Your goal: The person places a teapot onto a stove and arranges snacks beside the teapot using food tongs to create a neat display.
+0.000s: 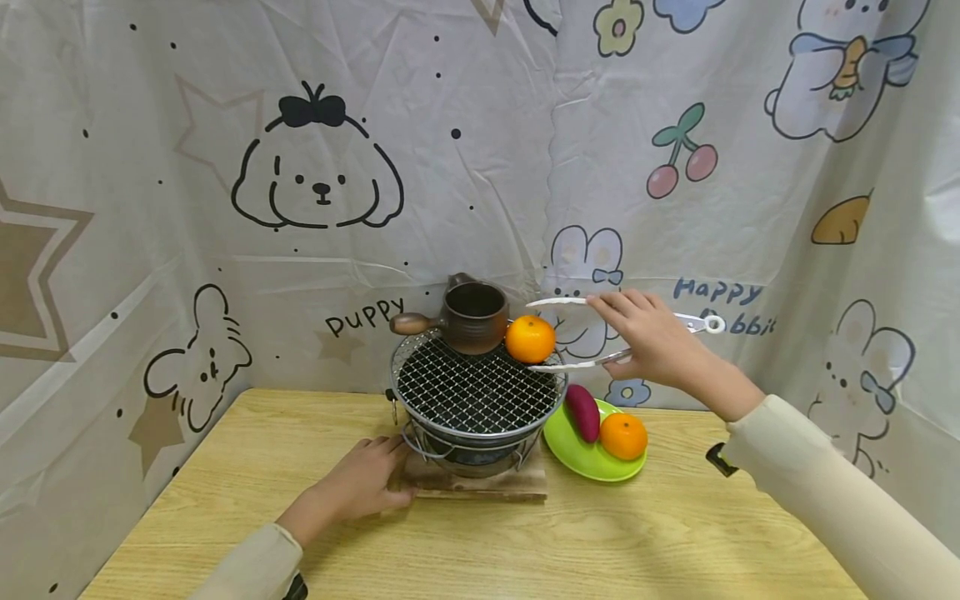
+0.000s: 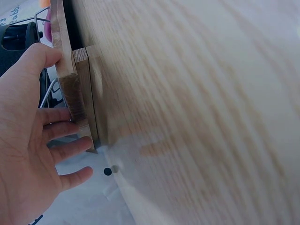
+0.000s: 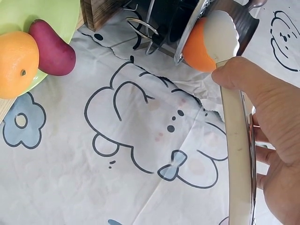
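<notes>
- While gripping the tongs [image 3: 239, 150] in the right grip [image 1: 648, 342], with fingers curled round the arms, bracketing an orange [image 1: 530, 338] between the pale tips, spread about as wide as the fruit; not making out touch from slight gap there.
- Locating that orange at the right rear edge of the mesh rack [image 1: 465, 400], just beside a brown pot [image 1: 472, 329]; not making out whether resting on the mesh or hanging just above.
- Placing the left grip [image 1: 371, 475] at the left end of a wooden board [image 1: 480, 495], with fingers loosely extended, thumb touching the edge, and nothing clasped.
- Meeting the pot as the nearest obstacle, standing at the back of the rack, with handle pointing left, and closing off the orange's left side.
- Finding the dark grill bowl [image 1: 465, 457] under the rack, above the board, with a wire handle jutting near the left grip.
- Seeing just right of the grill a green plate [image 1: 577, 467] on the bench [image 1: 360, 558], carrying a purple sweet potato [image 1: 582, 412] and a second orange [image 1: 624, 436].
- Facing a printed cloth [image 1: 480, 167] hanging close behind the pot.
</notes>
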`<move>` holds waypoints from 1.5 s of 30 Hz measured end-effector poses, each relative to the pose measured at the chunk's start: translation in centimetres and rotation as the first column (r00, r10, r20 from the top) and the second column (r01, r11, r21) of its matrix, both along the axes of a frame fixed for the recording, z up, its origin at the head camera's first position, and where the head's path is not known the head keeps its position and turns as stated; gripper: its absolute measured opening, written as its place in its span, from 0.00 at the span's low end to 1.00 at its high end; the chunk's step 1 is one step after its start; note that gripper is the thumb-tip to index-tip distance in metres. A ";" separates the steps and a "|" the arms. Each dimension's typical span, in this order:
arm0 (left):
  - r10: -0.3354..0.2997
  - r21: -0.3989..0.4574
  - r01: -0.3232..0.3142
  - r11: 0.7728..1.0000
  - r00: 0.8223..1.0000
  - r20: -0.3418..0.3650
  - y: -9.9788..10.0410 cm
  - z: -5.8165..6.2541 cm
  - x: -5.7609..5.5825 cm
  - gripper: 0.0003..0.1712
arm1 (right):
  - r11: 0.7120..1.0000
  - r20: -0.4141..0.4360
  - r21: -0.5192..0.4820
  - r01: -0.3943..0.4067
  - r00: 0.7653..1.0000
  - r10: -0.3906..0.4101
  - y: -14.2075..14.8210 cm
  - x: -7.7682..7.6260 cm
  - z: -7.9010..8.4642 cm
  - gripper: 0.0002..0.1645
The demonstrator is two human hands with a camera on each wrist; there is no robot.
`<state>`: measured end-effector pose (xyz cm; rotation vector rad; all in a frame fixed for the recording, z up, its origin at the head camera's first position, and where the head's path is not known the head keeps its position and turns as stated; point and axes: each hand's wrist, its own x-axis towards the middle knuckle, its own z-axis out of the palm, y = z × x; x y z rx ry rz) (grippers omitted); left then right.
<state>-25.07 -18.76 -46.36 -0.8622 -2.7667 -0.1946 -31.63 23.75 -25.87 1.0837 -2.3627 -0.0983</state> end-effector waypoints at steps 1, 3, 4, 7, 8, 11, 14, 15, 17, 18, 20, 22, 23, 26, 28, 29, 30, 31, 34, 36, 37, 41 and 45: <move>0.000 0.001 0.000 1.000 1.000 0.001 0.0 0.0 0.0 0.42 | 1.000 -0.001 -0.003 0.001 1.000 -0.001 0.1 0.0 0.0 0.58; -0.002 0.004 0.002 1.000 1.000 0.002 0.0 0.0 0.0 0.41 | 1.000 -0.005 -0.010 0.005 1.000 -0.005 0.3 0.2 0.1 0.58; -0.003 0.005 0.003 1.000 1.000 0.001 0.0 0.0 0.1 0.41 | 1.000 -0.010 -0.013 0.008 1.000 -0.008 0.3 0.2 0.1 0.58; -0.006 0.010 0.006 1.000 1.000 0.001 0.0 0.0 0.1 0.41 | 1.000 -0.023 -0.031 0.005 1.000 -0.005 0.7 0.3 0.3 0.57; -0.004 0.009 0.004 1.000 1.000 0.003 0.0 0.0 0.1 0.41 | 0.999 -0.025 -0.038 0.004 1.000 -0.005 0.8 0.3 0.3 0.57; -0.002 0.005 0.002 1.000 1.000 0.001 0.0 -0.1 0.0 0.42 | 0.998 -0.027 -0.056 0.005 1.000 -0.007 1.3 0.5 0.5 0.58; 0.000 -0.003 0.000 1.000 1.000 -0.001 0.0 0.0 0.0 0.43 | 0.998 -0.021 -0.066 0.017 1.000 -0.019 1.7 0.7 0.8 0.58; -0.002 -0.005 0.002 1.000 1.000 -0.007 0.0 -0.1 0.0 0.43 | 0.997 -0.020 -0.069 0.021 1.000 -0.023 1.9 0.7 0.9 0.58; -0.004 -0.012 0.004 1.000 1.000 -0.017 0.0 -0.1 -0.1 0.43 | 0.997 -0.016 -0.073 0.028 0.999 -0.029 2.2 0.7 1.0 0.58; -0.005 -0.015 0.004 1.000 1.000 -0.022 0.0 -0.1 -0.1 0.43 | 0.997 -0.012 -0.075 0.034 0.999 -0.035 2.4 0.8 1.1 0.58; -0.006 -0.020 0.005 1.000 0.999 -0.035 0.0 -0.2 -0.2 0.43 | 0.996 -0.005 -0.081 0.046 0.999 -0.046 2.7 0.9 1.2 0.59; -0.006 -0.018 0.005 1.000 0.999 -0.034 0.0 -0.2 -0.2 0.43 | 0.995 0.006 -0.084 0.061 0.998 -0.060 3.1 1.0 1.3 0.59; -0.006 -0.016 0.006 1.000 0.999 -0.033 0.0 -0.2 -0.1 0.44 | 0.994 0.009 -0.085 0.069 0.998 -0.069 3.3 1.0 1.3 0.59; -0.008 -0.008 0.008 1.000 1.000 -0.030 0.0 -0.1 -0.1 0.44 | 0.992 0.017 -0.093 0.089 0.996 -0.088 3.9 1.0 1.3 0.59; -0.010 -0.002 0.010 1.000 1.000 -0.030 0.0 0.0 0.0 0.44 | 0.990 0.020 -0.098 0.102 0.995 -0.101 4.3 1.0 1.4 0.60; -0.012 0.002 0.012 1.000 1.000 -0.028 0.1 0.0 0.1 0.44 | 0.989 0.021 -0.100 0.108 0.994 -0.107 4.5 1.0 1.4 0.60; -0.012 0.003 0.012 1.000 1.000 -0.027 0.1 0.1 0.1 0.44 | 0.988 0.024 -0.103 0.115 0.993 -0.113 4.7 1.0 1.4 0.60; -0.013 0.003 0.013 1.000 1.000 -0.025 0.1 0.1 0.1 0.43 | 0.987 0.029 -0.104 0.124 0.992 -0.122 5.0 0.9 1.4 0.60; -0.011 0.012 0.011 1.000 1.000 -0.012 0.1 0.1 0.2 0.43 | 0.982 0.050 -0.104 0.156 0.987 -0.152 5.6 0.8 1.3 0.60; -0.012 0.012 0.012 1.000 1.000 -0.011 0.1 0.2 0.2 0.43 | 0.978 0.062 -0.098 0.182 0.982 -0.177 6.1 0.7 1.2 0.60; -0.013 0.011 0.013 1.000 1.000 -0.015 0.1 0.1 0.2 0.43 | 0.976 0.069 -0.095 0.194 0.980 -0.188 6.3 0.6 1.1 0.59; -0.015 0.000 0.015 1.000 0.999 -0.035 0.1 0.1 0.1 0.42 | 0.970 0.091 -0.081 0.230 0.971 -0.222 7.1 0.4 0.7 0.59; -0.014 -0.008 0.013 1.000 0.999 -0.041 0.1 0.0 0.0 0.41 | 0.960 0.136 -0.065 0.273 0.955 -0.263 7.9 0.2 0.2 0.59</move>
